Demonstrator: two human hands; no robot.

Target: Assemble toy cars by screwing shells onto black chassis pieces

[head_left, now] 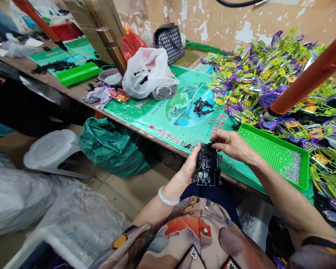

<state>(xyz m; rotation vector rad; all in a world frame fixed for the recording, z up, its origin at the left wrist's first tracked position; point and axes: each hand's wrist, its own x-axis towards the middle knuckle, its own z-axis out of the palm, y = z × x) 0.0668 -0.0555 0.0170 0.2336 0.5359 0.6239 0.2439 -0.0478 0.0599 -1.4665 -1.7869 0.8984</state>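
My left hand (189, 167) grips a black plastic toy body (207, 167) from its left side, held just off the near edge of the table. My right hand (232, 144) rests on the top of the same black part, fingertips pressing at its upper end. A white bangle (167, 197) sits on my left wrist. Several small black plastic pieces (201, 106) lie on the green printed sheet (168, 112) beyond my hands.
A green tray (271, 149) holding small metal screws (292, 170) is right of my hands. A large heap of yellow-green and purple plastic frames (268, 78) covers the right side. A white plastic bag (147, 73), an orange pole (308, 80), a white stool (52, 149) and a green sack (114, 147) stand around.
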